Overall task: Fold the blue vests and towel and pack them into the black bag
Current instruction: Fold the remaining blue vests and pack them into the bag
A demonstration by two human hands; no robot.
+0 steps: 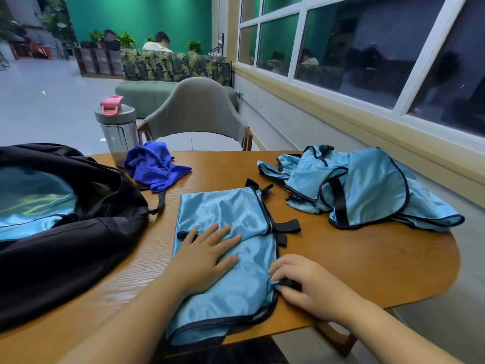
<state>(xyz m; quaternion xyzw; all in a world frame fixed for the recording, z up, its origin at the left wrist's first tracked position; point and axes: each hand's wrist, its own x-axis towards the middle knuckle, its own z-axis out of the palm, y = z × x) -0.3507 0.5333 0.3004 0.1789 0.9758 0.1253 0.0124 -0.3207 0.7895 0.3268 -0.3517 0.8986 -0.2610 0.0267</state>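
A light blue vest (231, 248) lies in the middle of the wooden counter (367, 258), folded into a long shape. Its near end hangs a little over the counter's edge at 6 o'clock. The left hand (207, 252) lies flat on the vest, its fingers (223, 233) straight and spread, pressing the cloth down. The right hand (301, 281) is at the vest's right edge, at about 4 o'clock. Its fingers (282, 267) are curled and pinch the black trim there.

At 2 o'clock, a pile of more blue vests (367, 185) lies in a messy heap. At 11 o'clock sits a dark blue towel (153, 165), all bunched up. Just behind it stands a grey water bottle (118, 130) with a pink lid. The black bag (65, 232) is at 9 o'clock, wide open, with shiny blue cloth (34, 200) already inside. A grey chair (195, 109) stands past the counter at 12 o'clock.
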